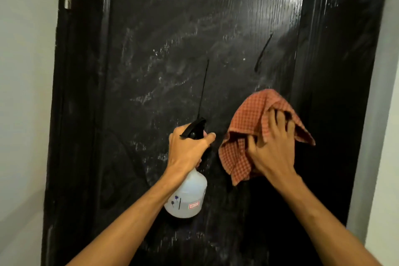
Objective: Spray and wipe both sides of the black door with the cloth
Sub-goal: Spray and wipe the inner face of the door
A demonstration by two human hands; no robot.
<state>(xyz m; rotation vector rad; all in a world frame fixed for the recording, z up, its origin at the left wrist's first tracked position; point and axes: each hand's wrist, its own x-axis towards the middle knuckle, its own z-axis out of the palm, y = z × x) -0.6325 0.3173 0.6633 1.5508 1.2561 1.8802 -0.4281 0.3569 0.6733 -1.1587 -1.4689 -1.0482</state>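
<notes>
The wiping step looks in hand: the right hand [273, 147] presses a crumpled orange checked cloth [250, 129], fingers curled into it, against the streaky glossy black panelled door [172, 49]. The left hand [187, 149] grips a translucent white spray bottle [186, 196]. Next, sweep the streaks leftward.

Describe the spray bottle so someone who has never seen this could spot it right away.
Start at the big glossy black door filling the view, streaked with wet smears. Low on its central panel, the left hand grips the neck of the spray bottle. It is the only translucent white thing there, with a black trigger head, unlike the orange checked cloth beside it.
</notes>
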